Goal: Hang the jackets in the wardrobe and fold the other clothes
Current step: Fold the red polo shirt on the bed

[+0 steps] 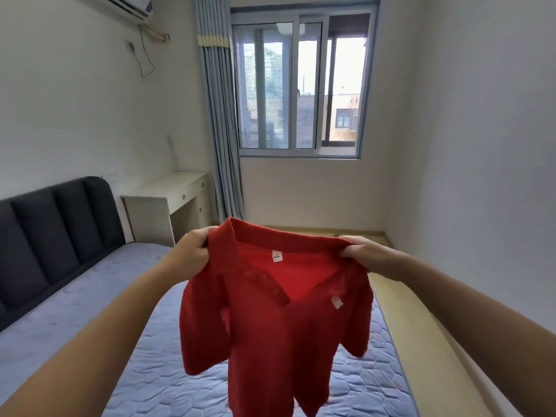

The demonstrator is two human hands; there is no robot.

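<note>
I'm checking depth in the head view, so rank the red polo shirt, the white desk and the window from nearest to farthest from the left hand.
1. The red polo shirt: gripped at its shoulder by the left hand.
2. The white desk: beyond the hand, against the left wall.
3. The window: set in the far wall.

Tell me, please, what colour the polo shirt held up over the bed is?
Red; the polo shirt shows clearly in the head view.

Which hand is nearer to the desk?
Left. The left hand grips the shirt at one shoulder, just below and right of the desk; the right hand grips the other shoulder, farther right.
</note>
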